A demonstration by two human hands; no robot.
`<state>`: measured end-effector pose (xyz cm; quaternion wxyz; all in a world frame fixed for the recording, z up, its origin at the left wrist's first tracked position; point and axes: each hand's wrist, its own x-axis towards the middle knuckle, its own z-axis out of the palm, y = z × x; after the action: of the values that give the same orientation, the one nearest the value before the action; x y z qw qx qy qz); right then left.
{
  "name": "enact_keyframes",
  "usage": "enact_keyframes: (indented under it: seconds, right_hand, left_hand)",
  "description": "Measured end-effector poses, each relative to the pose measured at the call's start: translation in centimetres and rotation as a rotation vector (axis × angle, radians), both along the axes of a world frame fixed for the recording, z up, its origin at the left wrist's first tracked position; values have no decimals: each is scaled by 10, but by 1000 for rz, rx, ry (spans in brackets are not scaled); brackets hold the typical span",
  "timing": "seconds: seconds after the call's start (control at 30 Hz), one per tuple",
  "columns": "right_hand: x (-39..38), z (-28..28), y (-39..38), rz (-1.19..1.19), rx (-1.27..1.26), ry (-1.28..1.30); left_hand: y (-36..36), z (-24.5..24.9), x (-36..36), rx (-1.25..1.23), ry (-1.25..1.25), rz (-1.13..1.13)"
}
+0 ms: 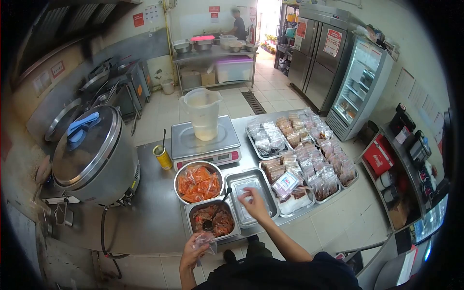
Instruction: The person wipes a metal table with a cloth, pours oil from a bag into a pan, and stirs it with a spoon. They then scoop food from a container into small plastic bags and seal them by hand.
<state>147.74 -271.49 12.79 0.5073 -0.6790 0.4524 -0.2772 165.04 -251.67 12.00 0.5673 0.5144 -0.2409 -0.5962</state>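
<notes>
My left hand is closed on a clear plastic bag at the near edge of the steel table. Just beyond it sits a square steel container of chunky reddish-brown food, with a black-handled utensil in it. My right hand hangs over an empty-looking steel tray, fingers apart and holding nothing. Behind the square container, a round steel bowl holds bags of orange food.
Trays of filled bags cover the right side. A scale bears a clear jug; a yellow can stands beside it. A large cooker occupies the left. A person stands far back near a steel table.
</notes>
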Motion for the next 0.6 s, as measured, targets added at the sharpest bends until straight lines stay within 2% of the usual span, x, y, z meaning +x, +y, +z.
enact_keyframes:
  seconds: [0.07,0.1,0.17,0.2,0.27,0.33,0.4,0.47,0.5,0.53,0.6]
  right_hand:
    - [-4,-43,-20,-313,-139,39]
    - [-3,-52,-28,-314,-138,41]
    - [0,-64,-38,-166,82,72]
    - [4,-66,-42,-168,83,70]
    - [15,-66,-50,1,262,55]
    - [23,-62,-49,44,236,6]
    - [31,-82,-55,160,33,-67]
    - [35,-48,-34,143,40,-134]
    - [35,-39,-28,168,-44,-121]
    - [36,-31,-22,194,-129,-106]
    - [37,-32,-4,240,-117,-130]
  left_hand:
    - [12,-11,6,6,33,66]
    - [15,-11,7,7,35,65]
    - [22,-11,8,28,125,83]
    - [25,-17,9,28,124,81]
    - [34,-33,10,26,180,200]
    - [38,-33,11,15,151,225]
    - [42,-34,15,3,119,247]
    - [50,-38,18,17,111,287]
    - [54,-42,20,18,111,289]
    - [58,-49,21,24,114,292]
    - [64,-61,24,27,120,296]
